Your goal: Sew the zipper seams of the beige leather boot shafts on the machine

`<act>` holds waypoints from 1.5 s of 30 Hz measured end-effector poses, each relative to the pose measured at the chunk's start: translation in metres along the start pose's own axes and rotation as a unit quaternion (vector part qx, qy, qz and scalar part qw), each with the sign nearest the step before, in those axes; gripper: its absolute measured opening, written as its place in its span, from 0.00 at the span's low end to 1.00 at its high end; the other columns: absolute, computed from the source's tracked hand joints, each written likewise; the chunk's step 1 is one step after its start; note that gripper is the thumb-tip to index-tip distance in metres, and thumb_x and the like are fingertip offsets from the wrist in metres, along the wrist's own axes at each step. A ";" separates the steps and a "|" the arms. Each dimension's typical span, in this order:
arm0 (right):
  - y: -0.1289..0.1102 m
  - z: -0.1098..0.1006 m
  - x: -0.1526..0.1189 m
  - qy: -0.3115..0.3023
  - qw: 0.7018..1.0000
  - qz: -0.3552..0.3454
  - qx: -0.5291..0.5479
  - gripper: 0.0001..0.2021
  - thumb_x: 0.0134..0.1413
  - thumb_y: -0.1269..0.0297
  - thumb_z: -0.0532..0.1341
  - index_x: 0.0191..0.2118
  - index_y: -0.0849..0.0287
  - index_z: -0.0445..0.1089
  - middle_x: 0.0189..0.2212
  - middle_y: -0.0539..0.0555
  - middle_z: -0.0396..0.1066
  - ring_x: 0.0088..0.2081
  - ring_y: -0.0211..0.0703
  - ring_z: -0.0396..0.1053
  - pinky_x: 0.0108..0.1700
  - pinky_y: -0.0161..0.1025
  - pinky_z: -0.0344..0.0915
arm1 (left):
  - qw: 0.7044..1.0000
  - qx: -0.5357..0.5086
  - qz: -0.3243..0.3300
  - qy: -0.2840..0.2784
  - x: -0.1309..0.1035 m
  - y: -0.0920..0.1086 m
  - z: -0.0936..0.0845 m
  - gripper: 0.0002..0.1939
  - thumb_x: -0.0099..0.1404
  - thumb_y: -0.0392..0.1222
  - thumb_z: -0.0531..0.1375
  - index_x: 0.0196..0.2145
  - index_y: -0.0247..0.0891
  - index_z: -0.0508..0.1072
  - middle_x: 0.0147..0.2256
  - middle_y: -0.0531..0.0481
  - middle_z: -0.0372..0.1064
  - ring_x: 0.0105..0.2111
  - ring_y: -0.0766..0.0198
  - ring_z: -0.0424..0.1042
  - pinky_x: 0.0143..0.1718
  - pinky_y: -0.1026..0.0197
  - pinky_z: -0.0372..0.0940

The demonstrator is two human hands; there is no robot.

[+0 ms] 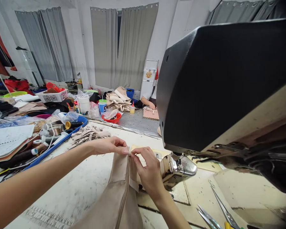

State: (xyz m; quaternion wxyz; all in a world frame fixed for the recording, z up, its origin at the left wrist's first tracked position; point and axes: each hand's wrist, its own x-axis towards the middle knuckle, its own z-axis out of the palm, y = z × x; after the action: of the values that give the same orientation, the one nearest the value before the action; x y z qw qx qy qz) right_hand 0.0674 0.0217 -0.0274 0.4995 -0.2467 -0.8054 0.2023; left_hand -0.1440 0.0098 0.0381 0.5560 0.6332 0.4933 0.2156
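Observation:
A beige leather-like piece [106, 203] with a zipper [124, 200] along it hangs down toward me from my fingers. My left hand [114, 145] pinches its top edge between thumb and fingertips, left of the zipper's end. Close beside it, my right hand [149, 168] also has thumb and forefinger closed on that edge, at the zipper's top. The fingertips of both hands nearly meet there and cover the very end. Just right of my right hand is the shiny metal part [181, 168] of a sewing machine [219, 86].
Metal scissors [225, 206] lie at the lower right on the machine table. To the left, a blue tray [69, 135] holds thread spools and a notebook. Beige scraps [90, 135] lie beyond my left arm. Across the table, another person's hand [152, 105] rests at a flat piece.

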 end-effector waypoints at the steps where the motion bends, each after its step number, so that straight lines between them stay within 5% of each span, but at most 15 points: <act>1: -0.003 -0.002 0.001 -0.001 1.000 -0.006 0.000 0.05 0.66 0.73 0.61 0.39 0.55 0.71 0.34 0.49 0.75 0.39 0.43 0.68 0.41 0.39 0.64 | 1.000 0.007 0.001 -0.013 -0.002 0.003 -0.001 0.17 0.65 0.54 0.65 0.33 0.36 0.72 0.29 0.55 0.63 0.31 0.65 0.61 0.36 0.61 0.55; 6: -0.012 -0.008 0.003 -0.006 0.999 -0.051 -0.012 0.06 0.66 0.75 0.59 0.41 0.56 0.70 0.35 0.50 0.75 0.39 0.43 0.67 0.42 0.39 0.65 | 0.999 0.031 0.002 -0.021 -0.007 0.010 -0.002 0.22 0.63 0.58 0.66 0.27 0.35 0.69 0.25 0.57 0.54 0.27 0.68 0.51 0.30 0.62 0.44; 15: -0.012 -0.004 -0.013 0.000 0.987 -0.149 -0.058 0.13 0.64 0.81 0.55 0.44 0.59 0.72 0.39 0.55 0.77 0.41 0.45 0.68 0.45 0.43 0.66 | 0.998 0.026 -0.009 0.061 -0.006 0.004 0.012 0.23 0.61 0.60 0.66 0.29 0.35 0.71 0.26 0.56 0.58 0.28 0.67 0.54 0.31 0.63 0.47; 24: -0.031 -0.013 -0.004 0.035 0.991 -0.129 -0.015 0.08 0.67 0.76 0.57 0.43 0.57 0.70 0.37 0.53 0.76 0.40 0.43 0.69 0.44 0.42 0.68 | 0.998 -0.009 0.063 0.012 -0.019 0.013 0.017 0.19 0.69 0.57 0.60 0.32 0.37 0.69 0.30 0.56 0.58 0.33 0.66 0.54 0.36 0.64 0.51; 39: -0.040 -0.013 -0.004 0.056 0.986 -0.159 -0.006 0.10 0.66 0.77 0.58 0.47 0.58 0.72 0.36 0.54 0.74 0.39 0.44 0.66 0.43 0.41 0.68 | 0.995 -0.035 0.090 -0.030 -0.022 0.014 0.019 0.19 0.69 0.55 0.61 0.31 0.36 0.67 0.29 0.55 0.57 0.31 0.67 0.54 0.34 0.65 0.52; 42: -0.038 -0.013 -0.005 0.056 0.993 -0.103 0.007 0.14 0.65 0.72 0.61 0.54 0.55 0.69 0.45 0.56 0.73 0.47 0.46 0.68 0.51 0.44 0.66 | 0.996 -0.024 0.082 -0.038 -0.021 0.014 0.020 0.19 0.70 0.55 0.60 0.32 0.35 0.67 0.30 0.54 0.61 0.32 0.67 0.57 0.36 0.65 0.54; 45: -0.032 -0.017 -0.004 -0.018 0.987 0.138 0.076 0.26 0.57 0.54 0.69 0.58 0.54 0.65 0.48 0.56 0.70 0.49 0.50 0.67 0.49 0.44 0.64 | 0.997 0.012 0.066 -0.038 -0.022 0.016 0.018 0.21 0.70 0.58 0.59 0.33 0.35 0.67 0.29 0.54 0.62 0.31 0.67 0.58 0.34 0.65 0.54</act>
State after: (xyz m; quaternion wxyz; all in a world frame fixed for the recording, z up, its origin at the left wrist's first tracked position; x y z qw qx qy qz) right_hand 0.0780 -0.0051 -0.0043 0.4694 -0.3134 -0.7548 0.3343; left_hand -0.1321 -0.0164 0.0530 0.5509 0.6787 0.4321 0.2215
